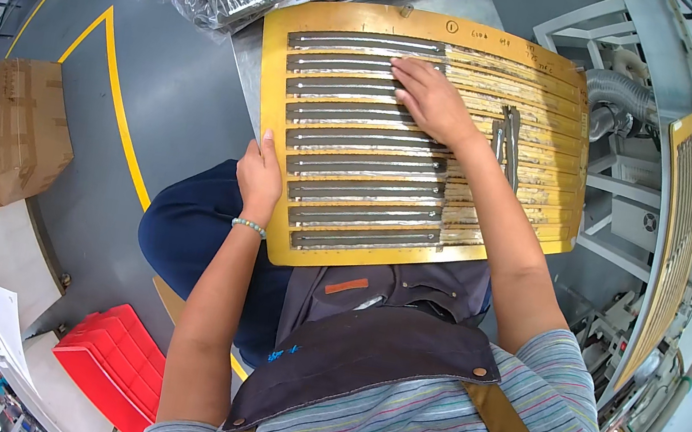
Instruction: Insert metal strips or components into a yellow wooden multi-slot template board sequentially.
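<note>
Yellow slotted board [331, 254]: flat, rectangular, resting tilted across the person's lap. Nine long grooves run crosswise. Grey metal strips [359, 191] fill each groove's left part; right parts bare, worn, pale. Metal tweezers [509, 142] lie on its right side.

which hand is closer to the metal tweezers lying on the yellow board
Right. The right hand presses on the grey strips just left of the tweezers, its wrist almost beside them. The left hand grips the yellow board at its far left edge.
</note>
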Demonstrator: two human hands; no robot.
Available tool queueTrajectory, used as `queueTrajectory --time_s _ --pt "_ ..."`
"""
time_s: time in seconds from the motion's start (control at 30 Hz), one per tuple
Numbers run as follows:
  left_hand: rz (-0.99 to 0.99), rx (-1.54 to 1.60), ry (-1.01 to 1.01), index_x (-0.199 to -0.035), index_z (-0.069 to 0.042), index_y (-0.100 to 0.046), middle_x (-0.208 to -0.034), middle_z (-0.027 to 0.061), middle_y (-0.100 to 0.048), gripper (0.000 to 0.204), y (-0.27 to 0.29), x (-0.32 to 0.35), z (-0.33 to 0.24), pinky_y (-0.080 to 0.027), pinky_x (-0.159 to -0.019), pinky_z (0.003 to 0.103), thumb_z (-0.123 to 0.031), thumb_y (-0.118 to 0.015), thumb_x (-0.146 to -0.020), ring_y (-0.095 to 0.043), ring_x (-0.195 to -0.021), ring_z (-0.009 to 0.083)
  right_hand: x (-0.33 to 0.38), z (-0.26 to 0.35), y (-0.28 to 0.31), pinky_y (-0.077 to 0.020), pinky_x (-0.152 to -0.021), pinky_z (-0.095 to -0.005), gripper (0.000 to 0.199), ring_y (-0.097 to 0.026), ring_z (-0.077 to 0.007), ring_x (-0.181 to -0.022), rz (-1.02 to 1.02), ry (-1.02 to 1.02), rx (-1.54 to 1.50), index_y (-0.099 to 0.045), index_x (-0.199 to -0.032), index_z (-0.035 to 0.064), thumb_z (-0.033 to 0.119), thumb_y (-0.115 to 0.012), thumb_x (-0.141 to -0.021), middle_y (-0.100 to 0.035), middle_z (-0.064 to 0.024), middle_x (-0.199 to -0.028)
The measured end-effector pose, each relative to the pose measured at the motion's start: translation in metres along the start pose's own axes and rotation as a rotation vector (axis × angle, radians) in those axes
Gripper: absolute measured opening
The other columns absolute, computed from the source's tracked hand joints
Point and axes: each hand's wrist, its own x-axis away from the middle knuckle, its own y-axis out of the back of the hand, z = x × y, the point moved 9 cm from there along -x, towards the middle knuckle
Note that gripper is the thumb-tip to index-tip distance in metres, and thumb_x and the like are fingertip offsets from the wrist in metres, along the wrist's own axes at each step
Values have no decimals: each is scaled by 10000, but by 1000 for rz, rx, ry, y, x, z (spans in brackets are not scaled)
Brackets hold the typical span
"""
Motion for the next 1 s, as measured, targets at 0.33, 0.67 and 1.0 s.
queueTrajectory --time_s 0.33,0.67,1.0 --pt "-24 -12 6 -953 64 -663 -901 337 -714 611 -3 1 -2 -514 -771 582 -481 -460 -1141 -683 -892 544 -86 113 -75 -375 -1263 -480 538 -519 -371 -1452 -162 118 -170 -616 -1406 -53 315 -670 -1017 -587 -213 -1529" --pt "-23 -24 21 -923 72 -655 -881 327 -711 633 4 1 2 -516 -768 564 -491 -464 -1139 -680 -864 534 11 15 -4 -496 -1137 -448 361 -608 -335 -1337 36 -86 -79 -707 -1347 18 215 -639 -1052 -661 -122 -1458" --pt "-43 -40 -18 -965 82 -689 -925 343 -721 656 -3 0 -3 -531 -819 566 -511 -463 -1131 -689 -911 540 -34 106 -72 -374 -1271 -457 529 -495 -334 -1489 -63 127 -69 -595 -1474 -26 263 -656 -1035 -557 -181 -1584"
